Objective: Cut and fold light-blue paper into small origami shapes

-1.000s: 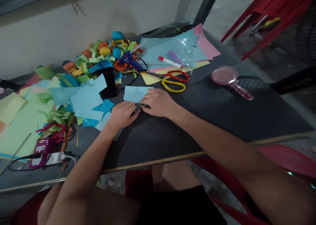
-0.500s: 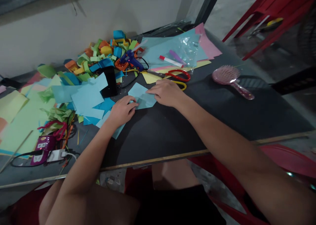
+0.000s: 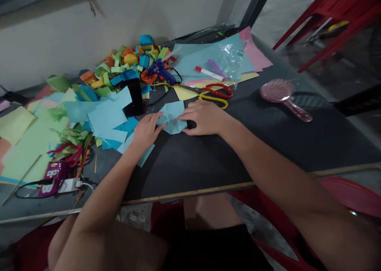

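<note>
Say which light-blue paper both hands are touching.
The small creased paper between the left hand and right hand; other light-blue sheets lie to its left or beyond the scissors.

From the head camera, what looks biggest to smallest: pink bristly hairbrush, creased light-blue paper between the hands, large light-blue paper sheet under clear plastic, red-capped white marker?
Largest: sheet under plastic
Next: hairbrush and creased paper, too alike in area to rank
Smallest: marker
</note>
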Demonstrator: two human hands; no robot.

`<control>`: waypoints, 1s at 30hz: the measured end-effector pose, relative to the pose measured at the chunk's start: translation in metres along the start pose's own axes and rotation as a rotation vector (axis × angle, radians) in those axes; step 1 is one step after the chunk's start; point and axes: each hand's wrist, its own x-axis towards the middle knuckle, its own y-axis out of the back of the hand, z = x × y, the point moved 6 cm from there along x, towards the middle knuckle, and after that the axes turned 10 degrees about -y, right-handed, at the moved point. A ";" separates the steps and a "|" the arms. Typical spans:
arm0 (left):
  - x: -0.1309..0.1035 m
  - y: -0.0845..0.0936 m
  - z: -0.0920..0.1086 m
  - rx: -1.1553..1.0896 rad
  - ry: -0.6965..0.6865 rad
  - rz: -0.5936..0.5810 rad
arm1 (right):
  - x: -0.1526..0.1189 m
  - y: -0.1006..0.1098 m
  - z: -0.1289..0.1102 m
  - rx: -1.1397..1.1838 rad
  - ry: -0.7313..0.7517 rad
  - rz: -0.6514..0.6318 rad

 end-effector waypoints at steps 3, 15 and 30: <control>0.001 -0.001 0.000 0.004 -0.049 0.009 | 0.000 0.001 -0.007 0.016 0.090 0.059; 0.001 0.005 0.007 -0.006 -0.135 0.013 | 0.005 -0.009 0.020 0.482 -0.005 -0.013; 0.002 0.003 -0.001 -0.075 -0.143 -0.038 | 0.007 -0.005 0.017 0.599 0.123 -0.090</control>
